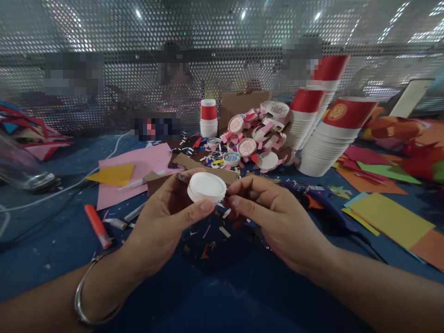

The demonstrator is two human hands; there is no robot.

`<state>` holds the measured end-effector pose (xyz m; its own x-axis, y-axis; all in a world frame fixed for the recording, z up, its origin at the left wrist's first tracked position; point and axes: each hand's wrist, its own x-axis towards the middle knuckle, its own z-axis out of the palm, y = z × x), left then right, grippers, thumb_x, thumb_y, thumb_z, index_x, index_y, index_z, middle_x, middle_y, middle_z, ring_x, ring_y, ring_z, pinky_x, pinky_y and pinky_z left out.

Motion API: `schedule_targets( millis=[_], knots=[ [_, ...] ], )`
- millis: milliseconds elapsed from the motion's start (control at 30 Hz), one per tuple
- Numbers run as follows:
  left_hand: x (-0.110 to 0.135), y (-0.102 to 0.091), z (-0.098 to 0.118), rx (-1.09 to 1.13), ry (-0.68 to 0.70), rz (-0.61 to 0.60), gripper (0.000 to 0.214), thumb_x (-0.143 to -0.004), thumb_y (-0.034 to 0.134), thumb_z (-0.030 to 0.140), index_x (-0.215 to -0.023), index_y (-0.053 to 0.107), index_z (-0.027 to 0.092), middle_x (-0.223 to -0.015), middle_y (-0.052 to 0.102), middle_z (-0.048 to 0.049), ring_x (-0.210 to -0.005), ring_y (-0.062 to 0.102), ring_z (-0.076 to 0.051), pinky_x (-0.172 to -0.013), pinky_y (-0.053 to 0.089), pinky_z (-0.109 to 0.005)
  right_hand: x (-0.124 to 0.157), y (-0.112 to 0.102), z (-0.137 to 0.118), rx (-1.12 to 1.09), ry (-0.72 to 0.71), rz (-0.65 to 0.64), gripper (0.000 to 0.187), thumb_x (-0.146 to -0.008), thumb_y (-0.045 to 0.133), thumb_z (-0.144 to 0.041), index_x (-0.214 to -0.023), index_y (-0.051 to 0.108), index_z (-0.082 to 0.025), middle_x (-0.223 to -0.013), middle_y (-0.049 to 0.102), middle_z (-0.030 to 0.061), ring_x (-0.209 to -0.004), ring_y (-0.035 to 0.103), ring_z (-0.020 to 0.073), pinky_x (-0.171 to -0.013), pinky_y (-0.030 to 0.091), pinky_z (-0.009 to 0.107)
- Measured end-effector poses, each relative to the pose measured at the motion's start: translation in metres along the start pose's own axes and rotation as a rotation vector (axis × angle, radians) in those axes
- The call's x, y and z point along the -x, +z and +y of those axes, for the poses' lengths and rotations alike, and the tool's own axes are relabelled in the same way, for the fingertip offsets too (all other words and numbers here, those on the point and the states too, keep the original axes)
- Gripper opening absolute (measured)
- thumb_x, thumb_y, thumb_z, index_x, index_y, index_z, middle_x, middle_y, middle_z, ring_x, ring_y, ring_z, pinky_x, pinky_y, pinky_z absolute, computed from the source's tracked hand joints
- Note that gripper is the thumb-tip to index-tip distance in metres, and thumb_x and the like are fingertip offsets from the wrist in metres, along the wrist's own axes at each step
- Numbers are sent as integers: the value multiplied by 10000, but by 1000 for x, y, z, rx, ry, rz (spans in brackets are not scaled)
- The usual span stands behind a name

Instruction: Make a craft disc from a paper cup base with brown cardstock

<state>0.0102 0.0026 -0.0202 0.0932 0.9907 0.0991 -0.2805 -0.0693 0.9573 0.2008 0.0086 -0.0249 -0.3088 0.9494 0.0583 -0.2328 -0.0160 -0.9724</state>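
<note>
My left hand (166, 217) grips a small white round cup bottom (206, 186), held up over the blue table (222, 296) with thumb and fingers round its rim. A metal bangle sits on that wrist. My right hand (274, 215) is closed in a pinch right at the disc's right edge, touching it; what its fingertips hold is too small to make out. Paper scraps lie on the cloth below both hands.
A heap of cut cup bottoms with pink tabs (256, 136) lies behind. Stacks of red-and-white paper cups (329, 134) lean at right, a short stack (208, 118) stands farther back. Coloured paper sheets (388, 217), pink paper (138, 171), a red marker (97, 225), a perforated metal screen behind.
</note>
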Motion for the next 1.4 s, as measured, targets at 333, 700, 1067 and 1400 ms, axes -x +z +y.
schedule_targets(
  millis=[333,700,1067,1400],
  knots=[
    [0,-7,-5,-85,-14,-90,432,-742,902,183,-1126,744,302,-1085,694,16,-1009,637,-133,-865,544,-181,-3,1,0,-157,96,26,245,-810,823,-240,-937,627,-166,-776,658,-22,-659,598,78,-605,518,178],
    [-2,-6,-7,-33,-51,-52,399,-761,896,244,-1125,731,243,-1085,712,-14,-986,636,-148,-834,566,-205,-3,-1,1,-115,81,26,114,-911,708,-215,-967,620,-169,-739,628,-31,-616,577,75,-559,513,181],
    [-3,-3,-3,-1,-108,-29,327,-808,852,277,-1110,746,209,-1097,734,-43,-994,648,-178,-785,607,-226,3,-4,-4,507,-271,155,75,-929,672,-220,-1001,663,-200,-934,680,11,-798,609,126,-624,475,237],
    [-3,2,-1,31,-183,-24,283,-760,890,281,-994,762,185,-958,757,-18,-831,668,-121,-748,570,-191,4,-5,-4,675,-450,46,55,-959,653,-185,-965,704,-205,-944,662,-9,-871,614,121,-799,489,261]
  ],
)
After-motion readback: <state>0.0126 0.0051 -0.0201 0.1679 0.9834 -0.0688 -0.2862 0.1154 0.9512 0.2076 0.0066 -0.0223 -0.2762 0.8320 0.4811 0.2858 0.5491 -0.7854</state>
